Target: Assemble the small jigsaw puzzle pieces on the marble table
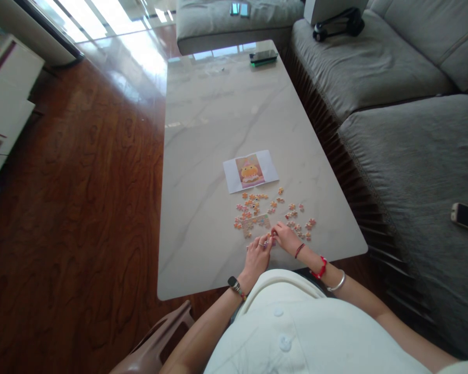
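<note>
A partly joined jigsaw puzzle (256,222) lies near the front edge of the marble-patterned table. My right hand (287,239) reaches to its lower right corner, thumb and fingertips pinched together around a small puzzle piece. Beside it, my left hand (257,255) rests with outstretched fingers over the lower edge of the puzzle, partly covering some pieces. The fingertips of both hands nearly meet. Loose puzzle pieces (252,201) are scattered above the joined part, and more pieces (310,224) lie to its right. A printed picture (250,171) of a yellow character on white paper lies beyond them.
A black and green object (263,57) lies at the table's far right corner. Grey sofas (413,156) stand along the right and far sides, with a phone (467,217) on the right one. A plastic stool (156,343) stands at the lower left.
</note>
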`<state>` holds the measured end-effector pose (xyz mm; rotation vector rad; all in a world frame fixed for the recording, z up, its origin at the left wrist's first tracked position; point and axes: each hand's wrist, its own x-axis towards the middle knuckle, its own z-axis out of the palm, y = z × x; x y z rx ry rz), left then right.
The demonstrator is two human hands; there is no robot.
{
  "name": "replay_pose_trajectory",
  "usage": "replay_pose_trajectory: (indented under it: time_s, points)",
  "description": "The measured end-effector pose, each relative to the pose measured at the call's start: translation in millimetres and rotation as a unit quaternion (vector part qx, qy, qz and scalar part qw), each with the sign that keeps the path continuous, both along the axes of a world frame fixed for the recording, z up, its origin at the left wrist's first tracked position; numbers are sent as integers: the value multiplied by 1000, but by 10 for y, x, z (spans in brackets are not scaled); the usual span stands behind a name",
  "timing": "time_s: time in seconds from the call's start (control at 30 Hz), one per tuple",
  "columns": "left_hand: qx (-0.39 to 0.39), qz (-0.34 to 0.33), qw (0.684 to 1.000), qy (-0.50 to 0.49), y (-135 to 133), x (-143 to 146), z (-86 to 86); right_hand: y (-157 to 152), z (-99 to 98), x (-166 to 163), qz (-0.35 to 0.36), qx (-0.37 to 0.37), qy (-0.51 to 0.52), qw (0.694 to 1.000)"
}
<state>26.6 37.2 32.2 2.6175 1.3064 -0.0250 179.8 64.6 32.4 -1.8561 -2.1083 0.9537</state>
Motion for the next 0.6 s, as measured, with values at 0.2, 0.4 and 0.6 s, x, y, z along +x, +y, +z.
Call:
replay_pose_trajectory:
  time_s: [0.2, 0.4, 0.6]
  points:
    - [-6, -5, 999, 35, -7, 10, -5, 39, -3, -19, -9, -2, 10, 1000]
    - [-21, -14, 999, 41, -3, 0, -14, 6, 37, 10, 6, 14, 36, 999]
    - [-51, -18, 998, 26, 36, 19, 25, -56, 119, -48, 93, 96, 9, 991]
